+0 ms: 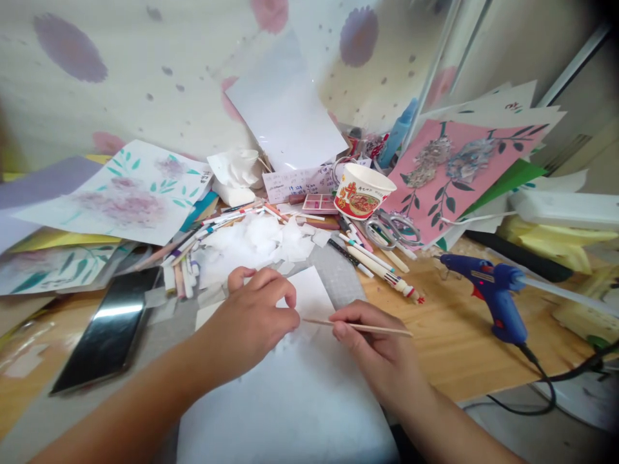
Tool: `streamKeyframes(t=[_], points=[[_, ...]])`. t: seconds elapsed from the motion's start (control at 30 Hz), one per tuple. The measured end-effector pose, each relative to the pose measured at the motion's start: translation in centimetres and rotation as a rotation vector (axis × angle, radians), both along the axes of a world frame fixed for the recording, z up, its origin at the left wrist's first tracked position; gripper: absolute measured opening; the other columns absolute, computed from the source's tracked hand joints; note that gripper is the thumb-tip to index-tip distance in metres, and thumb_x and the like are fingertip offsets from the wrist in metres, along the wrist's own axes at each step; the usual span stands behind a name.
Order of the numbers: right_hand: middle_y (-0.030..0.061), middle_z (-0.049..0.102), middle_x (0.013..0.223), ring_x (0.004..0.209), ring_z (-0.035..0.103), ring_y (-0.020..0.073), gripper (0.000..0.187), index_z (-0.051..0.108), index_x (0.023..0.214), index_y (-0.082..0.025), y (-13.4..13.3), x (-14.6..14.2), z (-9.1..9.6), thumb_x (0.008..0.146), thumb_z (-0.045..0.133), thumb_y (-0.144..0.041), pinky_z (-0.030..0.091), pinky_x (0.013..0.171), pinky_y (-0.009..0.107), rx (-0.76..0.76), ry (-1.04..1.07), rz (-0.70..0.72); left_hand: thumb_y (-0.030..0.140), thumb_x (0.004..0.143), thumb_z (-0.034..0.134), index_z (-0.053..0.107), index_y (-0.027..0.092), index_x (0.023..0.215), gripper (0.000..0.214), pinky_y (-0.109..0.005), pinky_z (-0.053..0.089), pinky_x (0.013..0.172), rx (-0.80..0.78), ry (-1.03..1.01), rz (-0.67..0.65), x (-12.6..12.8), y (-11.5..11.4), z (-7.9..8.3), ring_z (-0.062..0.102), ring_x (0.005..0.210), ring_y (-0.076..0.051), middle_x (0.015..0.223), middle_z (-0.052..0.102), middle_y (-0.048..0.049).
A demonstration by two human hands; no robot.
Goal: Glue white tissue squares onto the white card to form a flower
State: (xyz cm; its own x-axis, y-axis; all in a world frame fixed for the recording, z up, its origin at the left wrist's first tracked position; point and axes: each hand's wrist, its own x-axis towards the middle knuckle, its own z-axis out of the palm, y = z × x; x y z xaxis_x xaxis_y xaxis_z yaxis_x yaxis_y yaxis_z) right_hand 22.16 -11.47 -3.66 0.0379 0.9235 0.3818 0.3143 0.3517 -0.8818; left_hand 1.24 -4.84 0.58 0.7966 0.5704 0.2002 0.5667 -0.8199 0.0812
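Between the thumb and fingers of my right hand (pixel 370 332) is a thin wooden stick (pixel 387 330), its tip pointing left. My left hand (pixel 261 306) is closed in a pinch close to that tip; whatever its fingers hold is hidden or too small to make out. Beneath both hands lies white paper (pixel 290 399), with a paler corner rising behind them. Just beyond my left hand is a heap of white tissue or cotton scraps (pixel 256 241).
A blue glue gun (pixel 498 290) with a cord lies at the right. Near scissors (pixel 394 229) stands a paper cup (pixel 362 191). Several pens and markers surround the scraps. A dark phone (pixel 109 328) lies left, below painted flower sheets (pixel 120 193). A pink collage (pixel 464 174) leans at right.
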Motion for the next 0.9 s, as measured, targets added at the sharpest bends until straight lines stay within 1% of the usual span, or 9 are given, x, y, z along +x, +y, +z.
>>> streamKeyframes(t=[0.2, 0.37, 0.47, 0.57, 0.7, 0.83, 0.9], points=[[0.0002, 0.066, 0.065, 0.058, 0.059, 0.0128, 0.016, 0.070, 0.076, -0.018, 0.4, -0.4, -0.1, 0.086, 0.059, -0.023, 0.043, 0.052, 0.023, -0.131, -0.006, 0.054, 0.010, 0.087, 0.056, 0.063, 0.022, 0.070, 0.022, -0.043, 0.020, 0.081, -0.066, -0.018, 0.015, 0.0, -0.1, 0.0, 0.050, 0.096, -0.022, 0.093, 0.060, 0.0009], [0.0005, 0.066, 0.062, 0.056, 0.058, 0.0130, 0.019, 0.071, 0.072, -0.018, 0.5, -0.6, -0.1, 0.085, 0.061, -0.027, 0.043, 0.050, 0.023, -0.202, 0.026, 0.084, 0.013, 0.086, 0.059, 0.064, 0.024, 0.076, 0.015, -0.044, 0.019, 0.084, -0.121, -0.091, 0.039, -0.3, 0.3, -0.6, 0.051, 0.096, -0.022, 0.093, 0.062, 0.0022], [0.0008, 0.067, 0.062, 0.056, 0.058, 0.0132, 0.020, 0.071, 0.071, -0.018, 0.6, -0.7, -0.1, 0.085, 0.061, -0.028, 0.044, 0.049, 0.022, -0.222, 0.040, 0.080, 0.018, 0.083, 0.063, 0.064, 0.025, 0.079, 0.009, -0.043, 0.020, 0.085, -0.127, -0.126, 0.095, -0.4, 0.5, -1.0, 0.052, 0.095, -0.023, 0.093, 0.062, 0.0018], [0.0007, 0.067, 0.061, 0.055, 0.057, 0.0128, 0.019, 0.071, 0.071, -0.018, 0.7, -0.8, -0.2, 0.085, 0.062, -0.027, 0.044, 0.048, 0.022, -0.238, 0.039, 0.076, 0.021, 0.082, 0.065, 0.063, 0.023, 0.074, 0.008, -0.042, 0.021, 0.084, -0.108, -0.128, 0.130, -0.4, 0.7, -1.3, 0.052, 0.091, -0.023, 0.090, 0.060, 0.0012], [0.0003, 0.067, 0.063, 0.056, 0.057, 0.0122, 0.015, 0.072, 0.073, -0.019, 0.8, -0.8, -0.3, 0.084, 0.063, -0.023, 0.044, 0.050, 0.022, -0.223, 0.033, 0.082, 0.018, 0.084, 0.062, 0.063, 0.023, 0.073, 0.012, -0.042, 0.021, 0.084, -0.139, -0.145, 0.095, -0.4, 0.6, -1.3, 0.052, 0.090, -0.022, 0.090, 0.058, 0.0012], [0.0006, 0.067, 0.066, 0.058, 0.058, 0.0123, 0.013, 0.074, 0.078, -0.019, 0.6, -0.5, -0.3, 0.085, 0.063, -0.020, 0.044, 0.054, 0.023, -0.186, 0.040, 0.124, 0.015, 0.082, 0.063, 0.064, 0.025, 0.075, 0.012, -0.043, 0.020, 0.086, -0.204, -0.157, 0.073, -0.7, 0.2, -1.1, 0.051, 0.094, -0.022, 0.093, 0.057, 0.0017], [0.0003, 0.064, 0.063, 0.057, 0.057, 0.0123, 0.015, 0.073, 0.075, -0.019, 0.4, -0.2, -0.3, 0.085, 0.063, -0.023, 0.043, 0.052, 0.023, -0.192, 0.103, 0.091, 0.014, 0.080, 0.064, 0.064, 0.026, 0.077, 0.013, -0.043, 0.019, 0.087, -0.221, -0.155, 0.065, -0.8, 0.0, -1.0, 0.051, 0.095, -0.022, 0.094, 0.057, 0.0020]])
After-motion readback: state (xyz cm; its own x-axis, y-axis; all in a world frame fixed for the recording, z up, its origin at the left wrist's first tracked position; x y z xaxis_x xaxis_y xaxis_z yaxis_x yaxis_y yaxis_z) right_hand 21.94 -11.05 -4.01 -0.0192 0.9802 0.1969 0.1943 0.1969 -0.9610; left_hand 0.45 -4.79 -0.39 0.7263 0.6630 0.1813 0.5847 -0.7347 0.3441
